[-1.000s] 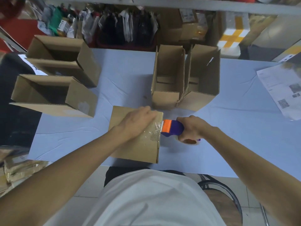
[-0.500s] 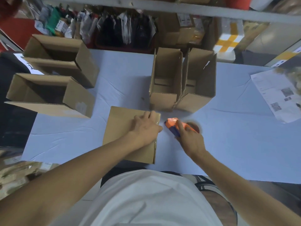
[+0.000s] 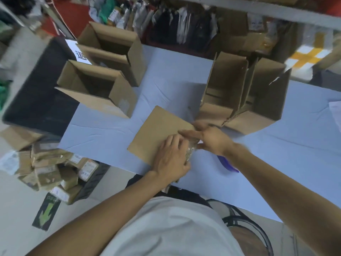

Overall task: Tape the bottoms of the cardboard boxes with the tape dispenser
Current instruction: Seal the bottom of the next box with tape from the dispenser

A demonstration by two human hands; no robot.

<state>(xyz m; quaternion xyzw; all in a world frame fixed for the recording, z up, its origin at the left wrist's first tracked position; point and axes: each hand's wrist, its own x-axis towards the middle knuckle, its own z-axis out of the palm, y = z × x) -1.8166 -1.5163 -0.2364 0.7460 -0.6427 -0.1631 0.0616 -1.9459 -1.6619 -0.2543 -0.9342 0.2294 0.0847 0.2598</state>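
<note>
A cardboard box (image 3: 156, 130) stands bottom-up at the table's near edge. My left hand (image 3: 171, 159) lies flat on its right part, fingers spread over the clear tape at the box's right edge. My right hand (image 3: 210, 139) rests on the same edge, fingers extended and pressing the tape down. The purple tape dispenser (image 3: 227, 163) lies on the table just under my right forearm, mostly hidden; neither hand holds it.
Two open boxes (image 3: 245, 100) stand just behind the right hand. Two more open boxes (image 3: 103, 71) stand at the back left, by a black bin (image 3: 36, 100). Small parcels (image 3: 53, 170) are piled on the floor at the left. A blue cloth covers the table (image 3: 276, 154).
My right hand let go of the tape dispenser, which now lies on the table, and moved onto the box's right edge. My left hand slid back toward me. The camera swung left.
</note>
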